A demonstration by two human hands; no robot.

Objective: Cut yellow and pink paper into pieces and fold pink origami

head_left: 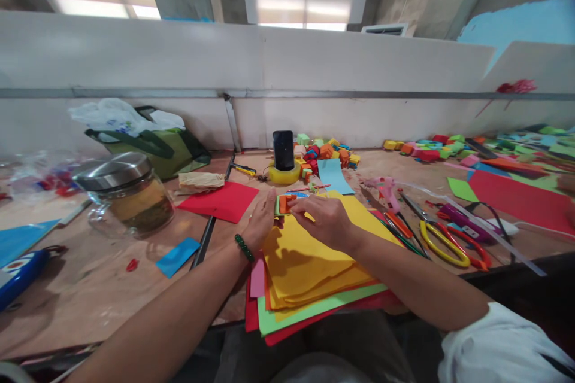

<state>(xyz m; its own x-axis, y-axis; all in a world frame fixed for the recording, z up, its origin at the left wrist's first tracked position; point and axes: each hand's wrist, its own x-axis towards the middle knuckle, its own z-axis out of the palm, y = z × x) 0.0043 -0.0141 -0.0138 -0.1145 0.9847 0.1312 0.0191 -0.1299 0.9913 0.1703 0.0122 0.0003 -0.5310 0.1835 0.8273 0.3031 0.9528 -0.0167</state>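
My left hand (pixel 263 218), with a dark green bead bracelet at its wrist, is closed on one side of a small green and orange folded piece (pixel 284 204). From the other side, the bent fingers of my right hand (pixel 327 220) pinch the orange part of it. Both hands are above a stack of coloured sheets (pixel 314 269), yellow on top, with green, pink and red edges showing below. Just beyond the hands lie a light blue sheet (pixel 335 176) and a thin red stick (pixel 309 188). My fingers partly cover the folded piece.
A phone (pixel 283 151) stands in a yellow tape roll (pixel 284 173), beside a heap of small coloured cubes (pixel 330 151). Scissors (pixel 442 245) and a pink glue gun (pixel 385 191) lie right. Left are a glass tea jar (pixel 135 200), a red sheet (pixel 220 200) and a green bag (pixel 166 146).
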